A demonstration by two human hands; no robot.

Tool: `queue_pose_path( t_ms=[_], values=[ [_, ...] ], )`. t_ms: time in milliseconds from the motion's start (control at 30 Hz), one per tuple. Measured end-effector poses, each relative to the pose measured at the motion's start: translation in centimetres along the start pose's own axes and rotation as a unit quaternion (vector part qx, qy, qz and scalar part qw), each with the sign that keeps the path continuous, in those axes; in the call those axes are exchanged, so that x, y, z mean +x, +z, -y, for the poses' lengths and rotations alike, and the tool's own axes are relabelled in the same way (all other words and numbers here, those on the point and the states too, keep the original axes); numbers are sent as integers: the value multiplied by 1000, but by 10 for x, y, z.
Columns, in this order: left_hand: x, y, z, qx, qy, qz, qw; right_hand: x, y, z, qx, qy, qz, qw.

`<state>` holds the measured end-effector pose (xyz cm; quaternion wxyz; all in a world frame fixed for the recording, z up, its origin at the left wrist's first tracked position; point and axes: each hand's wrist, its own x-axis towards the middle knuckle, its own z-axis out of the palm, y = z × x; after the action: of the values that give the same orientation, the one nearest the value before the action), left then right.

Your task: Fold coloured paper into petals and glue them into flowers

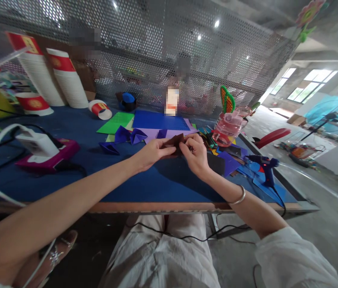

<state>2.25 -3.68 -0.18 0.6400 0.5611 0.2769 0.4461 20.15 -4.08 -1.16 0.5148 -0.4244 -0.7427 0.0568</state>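
Between my two hands, a little above the blue table top [145, 188], is a folded piece of brown paper [175, 145]. My left hand [151, 154] pinches its left side, thumb along the near face. The fingers of my right hand [196, 155] are curled and press on the paper's right edge. Just beyond my left hand lie several folded dark blue paper pieces [138, 136]. Behind them are flat sheets, a blue sheet [157, 121] on top and a green sheet [116, 123] at the left. A black sheet [217, 164] lies to the right of my right hand.
At the left are stacked paper cups [69, 84] and a purple power strip [51, 158] with cables. A pink bottle [227, 130] and paper scraps stand at the right, near a blue glue gun [265, 166]. A perforated metal panel [145, 48] closes the back.
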Motion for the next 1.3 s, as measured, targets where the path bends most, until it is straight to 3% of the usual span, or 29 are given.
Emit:
queue_pose_path(
  t_ms=[167, 267, 433, 667, 933, 1167, 1300],
  values=[
    [3, -2, 4, 45, 49, -55, 996, -3, 4, 5, -26, -4, 18, 999],
    [5, -7, 4, 94, 61, -70, 991, -2, 3, 6, 5, 36, 14, 999],
    [5, -10, 4, 146, 55, -64, 986, 2, -1, 3, 53, 47, 25, 997],
    [5, -11, 3, 197, 41, -124, 972, 4, -1, 1, 51, 67, 68, 994],
    [5, -18, 7, 298, 108, -100, 943, 1, 7, -7, 133, 117, 116, 977],
    [-3, -8, 11, 368, 162, -89, 911, -2, 14, -10, 160, 119, 167, 966],
    [-1, -5, 12, 333, 154, -94, 926, -1, 12, -9, 140, 123, 136, 973]
  ],
)
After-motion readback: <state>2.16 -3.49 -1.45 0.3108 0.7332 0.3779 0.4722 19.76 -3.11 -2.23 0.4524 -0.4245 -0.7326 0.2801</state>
